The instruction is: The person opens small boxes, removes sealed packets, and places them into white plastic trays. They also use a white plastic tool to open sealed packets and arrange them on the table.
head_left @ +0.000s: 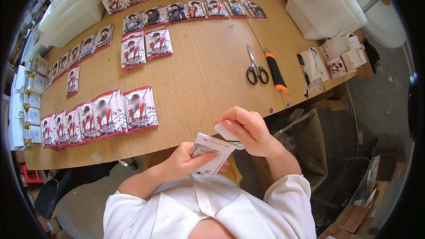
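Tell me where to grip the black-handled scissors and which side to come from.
The scissors are probably best taken by their black finger loops, coming from the near side: the loops lie toward the person, while the metal blades point away. Keep slightly left, as the orange-and-black tool lies close on the right.

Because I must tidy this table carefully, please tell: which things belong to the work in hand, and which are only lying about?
Probably in the work:
packet, in left hand
white object, in right hand
lined-up packets

Probably lying about:
scissors, untouched
orange-and-black tool, untouched
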Tool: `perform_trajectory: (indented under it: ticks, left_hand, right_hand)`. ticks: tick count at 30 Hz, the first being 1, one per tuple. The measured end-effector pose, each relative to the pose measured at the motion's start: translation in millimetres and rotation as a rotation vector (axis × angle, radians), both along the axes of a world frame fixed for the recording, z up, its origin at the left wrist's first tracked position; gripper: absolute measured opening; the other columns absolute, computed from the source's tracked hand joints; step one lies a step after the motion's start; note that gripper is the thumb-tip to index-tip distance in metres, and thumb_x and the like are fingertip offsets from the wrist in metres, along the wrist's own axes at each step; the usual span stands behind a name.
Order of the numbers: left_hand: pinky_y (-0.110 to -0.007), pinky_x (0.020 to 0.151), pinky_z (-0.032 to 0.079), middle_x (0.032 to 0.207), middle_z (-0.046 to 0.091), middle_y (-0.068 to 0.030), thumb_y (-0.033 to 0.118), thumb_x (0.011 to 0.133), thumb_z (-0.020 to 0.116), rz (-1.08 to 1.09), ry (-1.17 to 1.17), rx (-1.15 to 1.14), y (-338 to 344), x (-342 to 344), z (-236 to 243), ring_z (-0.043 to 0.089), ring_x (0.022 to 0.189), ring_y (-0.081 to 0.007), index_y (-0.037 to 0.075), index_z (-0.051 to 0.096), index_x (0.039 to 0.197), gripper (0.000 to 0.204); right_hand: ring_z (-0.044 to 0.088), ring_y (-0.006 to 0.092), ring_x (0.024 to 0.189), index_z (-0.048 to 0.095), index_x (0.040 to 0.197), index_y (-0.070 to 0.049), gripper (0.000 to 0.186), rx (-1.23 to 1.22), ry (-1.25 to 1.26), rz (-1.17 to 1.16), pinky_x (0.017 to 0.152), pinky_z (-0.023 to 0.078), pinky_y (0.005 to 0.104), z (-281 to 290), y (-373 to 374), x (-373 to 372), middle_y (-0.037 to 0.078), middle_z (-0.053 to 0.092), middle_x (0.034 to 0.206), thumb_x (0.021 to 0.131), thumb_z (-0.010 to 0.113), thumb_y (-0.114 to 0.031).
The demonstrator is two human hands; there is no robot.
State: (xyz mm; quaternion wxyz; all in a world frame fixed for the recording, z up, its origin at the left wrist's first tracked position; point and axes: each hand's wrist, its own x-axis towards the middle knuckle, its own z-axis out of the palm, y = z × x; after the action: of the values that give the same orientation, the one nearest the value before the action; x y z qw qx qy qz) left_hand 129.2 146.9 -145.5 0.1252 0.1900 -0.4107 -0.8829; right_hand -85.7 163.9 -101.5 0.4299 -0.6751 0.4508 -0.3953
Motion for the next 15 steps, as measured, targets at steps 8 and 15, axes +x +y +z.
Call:
perform_trajectory:
  ticks: [8,15]
  left_hand:
    - [-0.033,0.087,0.052,0.107,0.065,-0.0140,0.012,0.098,0.048,-0.048,0.032,0.015,3.0,-6.1,0.6,0.065,0.098,-0.0207,-0.006,0.049,0.122,0.030]
    - [-0.031,0.085,0.051,0.103,0.067,-0.0111,0.016,0.099,0.048,-0.086,-0.028,-0.157,13.3,-20.8,2.8,0.065,0.095,-0.0180,-0.004,0.053,0.118,0.028]
  right_hand:
    - [0.062,0.0255,0.063,0.053,0.099,0.000,0.009,-0.002,0.034,0.053,0.057,0.047,0.0291,3.3,-3.0,0.1,0.015,0.062,0.076,0.094,0.050,-0.007]
    - [0.062,0.0269,0.066,0.055,0.097,0.000,0.009,0.056,0.092,0.101,0.059,0.047,0.0297,7.4,-10.7,5.1,0.014,0.063,0.077,0.093,0.050,-0.005]
